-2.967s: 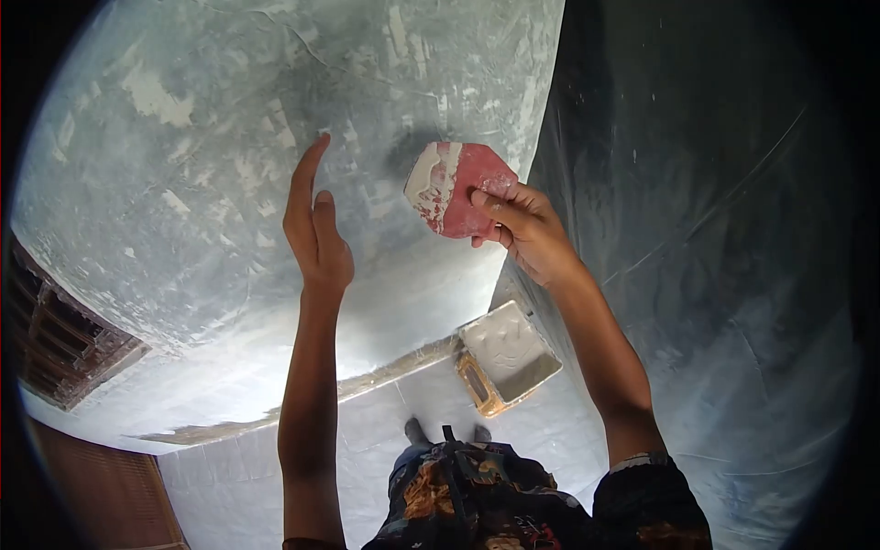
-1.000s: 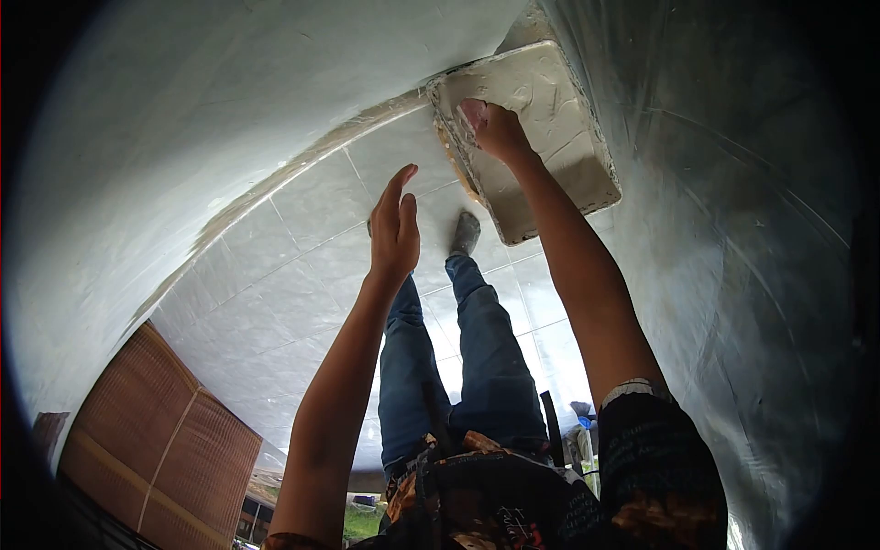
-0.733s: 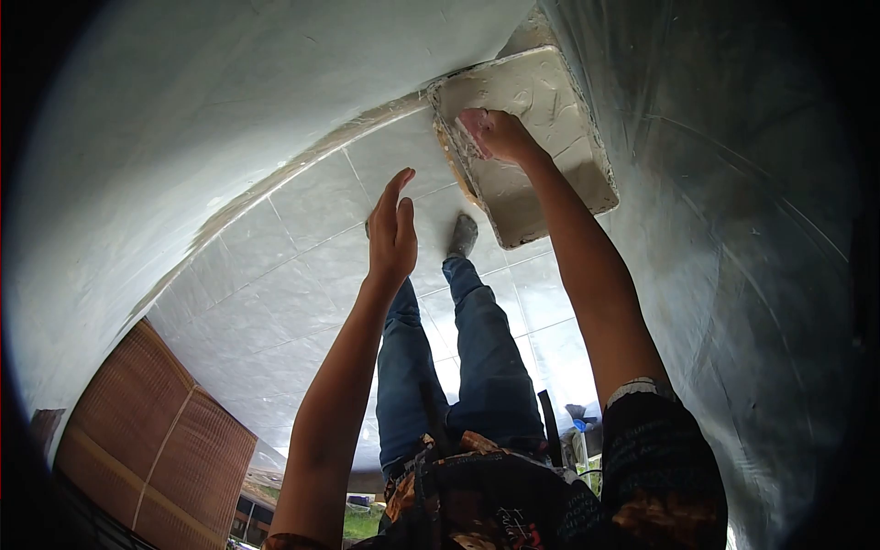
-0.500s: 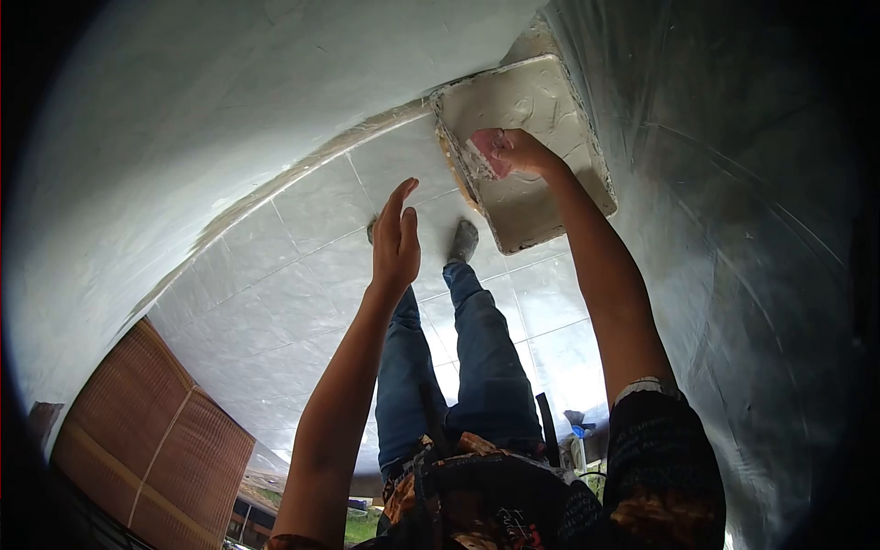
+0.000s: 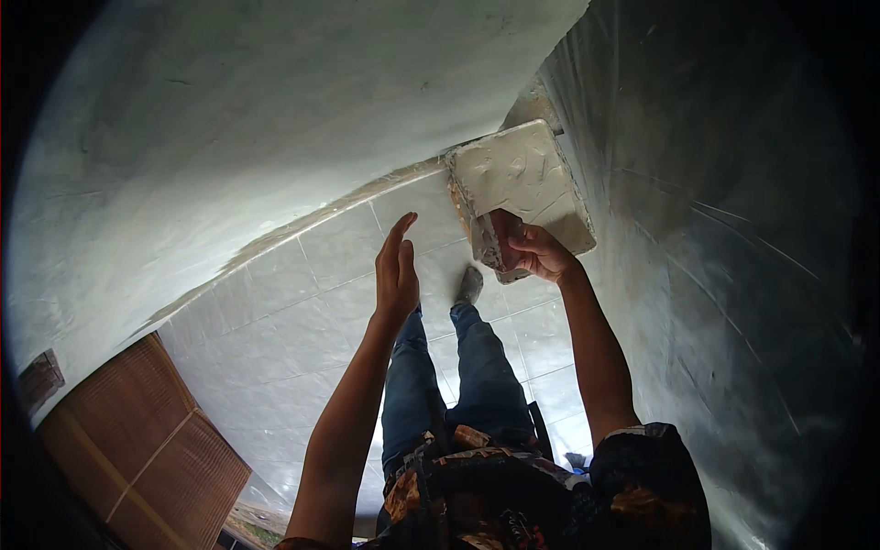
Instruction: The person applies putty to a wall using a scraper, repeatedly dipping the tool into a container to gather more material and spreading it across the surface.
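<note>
The right hand (image 5: pixel 541 252) is closed around a reddish scraper (image 5: pixel 500 240) — fingers curled over its upper edge, thumb under it — and holds it at the near edge of a tray of white plaster (image 5: pixel 522 188). The blade carries a pale smear along its left side and hangs over the tray's near corner; whether it touches the tray's rim cannot be told. The tray sits on the tiled floor (image 5: pixel 302 312), pushed into the corner where two walls meet, its orange-stained side turned toward the open floor.

The left hand (image 5: pixel 396 270) is open and holds nothing. Its fingers are straight and close together, pointing up and away from the body, the palm turned toward the right hand. It hovers in the air over the tiles, just left of the scraper and apart from it.

The pale plastered wall (image 5: pixel 275 119) fills the upper left of the view, with a rough, streaked band where it meets the floor. The darker wall (image 5: pixel 733 275) rises along the right side, marked with thin curved scratches.

Below the hands the person's jeans (image 5: pixel 458 385) run down to a foot in a grey sock (image 5: pixel 470 284), planted on the tiles just short of the tray. A brown woven panel (image 5: pixel 137 440) lies at the lower left — well apart from the tray and both hands.
</note>
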Tool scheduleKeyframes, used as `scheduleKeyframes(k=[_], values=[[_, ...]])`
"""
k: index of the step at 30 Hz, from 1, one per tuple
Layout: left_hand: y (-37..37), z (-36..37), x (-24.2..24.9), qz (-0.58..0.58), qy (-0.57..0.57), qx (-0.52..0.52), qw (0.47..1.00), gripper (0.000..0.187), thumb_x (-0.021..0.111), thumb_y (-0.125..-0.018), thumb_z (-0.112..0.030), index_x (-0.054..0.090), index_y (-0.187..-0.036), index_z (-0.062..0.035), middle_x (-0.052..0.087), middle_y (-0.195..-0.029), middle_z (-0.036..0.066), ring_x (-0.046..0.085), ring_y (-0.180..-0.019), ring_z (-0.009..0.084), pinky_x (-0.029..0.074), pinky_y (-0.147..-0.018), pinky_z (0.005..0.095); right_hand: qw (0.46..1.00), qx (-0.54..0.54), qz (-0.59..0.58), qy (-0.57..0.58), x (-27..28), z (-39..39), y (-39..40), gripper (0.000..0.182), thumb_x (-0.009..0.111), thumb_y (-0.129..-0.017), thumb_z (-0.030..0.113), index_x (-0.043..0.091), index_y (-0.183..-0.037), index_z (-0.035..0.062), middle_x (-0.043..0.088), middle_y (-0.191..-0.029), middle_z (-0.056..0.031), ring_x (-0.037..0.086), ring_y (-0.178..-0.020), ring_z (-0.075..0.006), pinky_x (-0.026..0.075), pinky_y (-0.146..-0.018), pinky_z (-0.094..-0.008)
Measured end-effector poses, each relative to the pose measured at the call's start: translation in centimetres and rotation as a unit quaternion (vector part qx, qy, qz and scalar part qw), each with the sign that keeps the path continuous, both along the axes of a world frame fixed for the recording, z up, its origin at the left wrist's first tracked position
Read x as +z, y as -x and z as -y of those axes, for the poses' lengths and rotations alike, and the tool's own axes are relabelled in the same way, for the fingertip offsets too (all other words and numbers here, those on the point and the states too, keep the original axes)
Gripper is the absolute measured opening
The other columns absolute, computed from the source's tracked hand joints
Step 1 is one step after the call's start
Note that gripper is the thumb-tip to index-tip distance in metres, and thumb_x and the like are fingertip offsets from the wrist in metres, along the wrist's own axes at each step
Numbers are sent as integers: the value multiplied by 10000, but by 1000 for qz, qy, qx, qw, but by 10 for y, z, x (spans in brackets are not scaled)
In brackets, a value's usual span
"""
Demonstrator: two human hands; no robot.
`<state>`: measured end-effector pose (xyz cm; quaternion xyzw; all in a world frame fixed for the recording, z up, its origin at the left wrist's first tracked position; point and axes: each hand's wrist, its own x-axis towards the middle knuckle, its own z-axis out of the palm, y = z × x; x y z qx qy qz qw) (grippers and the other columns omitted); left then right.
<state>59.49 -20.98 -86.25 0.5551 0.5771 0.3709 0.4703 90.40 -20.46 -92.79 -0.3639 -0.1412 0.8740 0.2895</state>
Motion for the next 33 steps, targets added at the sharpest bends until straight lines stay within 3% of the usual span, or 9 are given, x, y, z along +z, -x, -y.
scheduleKeyframes(k=[4,8,11,17,20,23,26,29,33], values=[[12,-12,53,33,-48,14,998,584,335,-1084,-379,489,-1472,31,567,-1461,235,476,-1427,342,304,-1205,471,994,-81,-42,-52,68,10,42,524,732,-960,248,487,-1348,-6,692,-1176,-124,739,-999,-226,628,-898,-412],[32,-26,110,66,-115,39,990,594,303,-1075,-365,464,-1484,33,547,-1476,243,454,-1444,348,294,-1220,490,988,-98,-55,-108,121,-2,74,553,727,-959,265,468,-1357,-20,677,-1159,-155,751,-926,-251,669,-682,-374],[46,-33,165,87,-159,60,982,612,298,-1064,-385,468,-1480,30,537,-1486,242,436,-1459,345,291,-1223,493,979,-112,-58,-163,171,-15,100,567,717,-965,260,454,-1373,-34,676,-1162,-163,750,-936,-252,676,-656,-360],[72,-47,258,143,-268,59,951,709,321,-1040,-509,427,-1508,12,515,-1511,232,409,-1479,345,248,-1240,491,953,-137,-84,-255,275,-36,150,476,701,-967,139,501,-1361,-38,679,-1168,-180,751,-947,-262,689,-703,-379],[69,-48,293,142,-339,34,929,763,298,-1046,-573,401,-1523,14,475,-1544,231,374,-1498,345,233,-1244,493,940,-154,-31,-304,308,-39,158,401,683,-971,106,542,-1318,-36,683,-1171,-189,751,-942,-267,692,-718,-389],[96,-63,326,163,-426,20,889,654,283,-1073,-434,469,-1490,35,515,-1504,237,414,-1469,369,276,-1227,503,920,-143,-66,-358,352,-49,194,319,664,-974,74,589,-1262,-41,692,-1157,-187,750,-946,-284,695,-730,-400],[121,-65,360,140,-473,8,870,654,272,-1072,-422,463,-1494,39,506,-1513,241,411,-1469,379,269,-1225,502,908,-172,-43,-380,390,-52,223,259,630,-999,67,630,-1235,-40,702,-1162,-181,741,-1001,-306,680,-809,-456],[126,-60,383,119,-525,-4,843,663,267,-1074,-426,451,-1500,47,499,-1519,250,411,-1469,384,267,-1224,501,881,-177,-121,-421,406,-49,233,255,612,-1010,60,627,-1244,-39,697,-1193,-179,735,-1032,-306,661,-860,-484],[156,-71,410,132,-573,-19,809,679,260,-1075,-442,438,-1507,52,499,-1520,250,412,-1470,379,267,-1223,500,843,-209,-130,-479,435,-51,262,245,599,-1007,18,628,-1239,-55,695,-1214,-161,724,-1070,-264,645,-908,-445]])
